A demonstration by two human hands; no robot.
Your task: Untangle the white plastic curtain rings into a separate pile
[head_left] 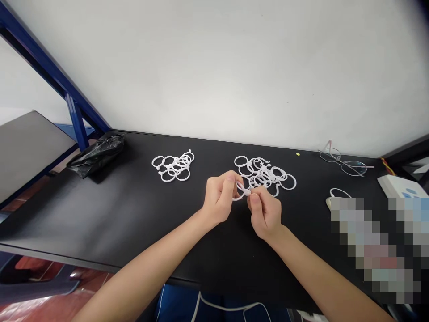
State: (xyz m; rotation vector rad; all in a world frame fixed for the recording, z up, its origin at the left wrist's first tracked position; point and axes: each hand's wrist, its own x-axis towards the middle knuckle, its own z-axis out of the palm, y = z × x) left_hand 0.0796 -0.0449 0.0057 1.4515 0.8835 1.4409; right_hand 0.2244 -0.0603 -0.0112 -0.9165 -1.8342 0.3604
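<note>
Just below the centre of the frame, the left hand (219,197) and right hand (266,212) pinch a thin white looped ring (247,192) between them, fingers clamped on opposite sides, above a matte black tabletop (134,205); a tangle of white rings (264,171) lies right of centre, a smaller white ring cluster (178,163) left of centre

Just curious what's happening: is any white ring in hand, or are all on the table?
In hand: the left hand and right hand pinch at least one white ring.
</note>
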